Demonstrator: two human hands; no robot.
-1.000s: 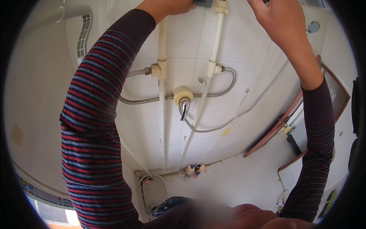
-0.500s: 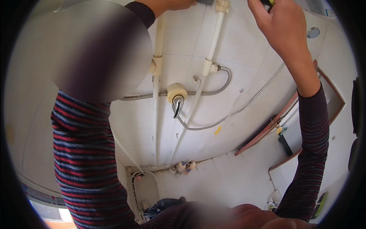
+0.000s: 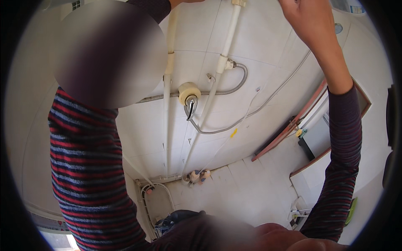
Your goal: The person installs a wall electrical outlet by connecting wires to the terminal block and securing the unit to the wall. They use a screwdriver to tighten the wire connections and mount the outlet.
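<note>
Both my arms, in striped sleeves, reach up toward the tiled wall. Only a sliver of my left hand [image 3: 186,2] shows at the top edge; its fingers are cut off. A blurred round patch covers part of that forearm. My right hand [image 3: 310,21] is raised at the upper right, its fingers curled and partly outside the picture. Half a second ago it was closed around a black and yellow-green handle, of which now barely a dark speck shows. Between my arms, pale vertical pipes [image 3: 228,37] run down the wall. The nearest fitting at the top is a pipe joint [image 3: 238,2].
A chrome mixer tap [image 3: 191,104] with a cream round cover [image 3: 189,93] sits on the wall. From it hang a metal shower hose [image 3: 268,100] and a braided hose [image 3: 238,83]. Bottles [image 3: 194,175] stand at the wall's foot; a brown-framed door [image 3: 289,129] is at right.
The view has shifted, so the wall fittings sit slightly higher and farther left. Both hands have slid further past the top edge, and the dark block by my left hand has left the picture.
</note>
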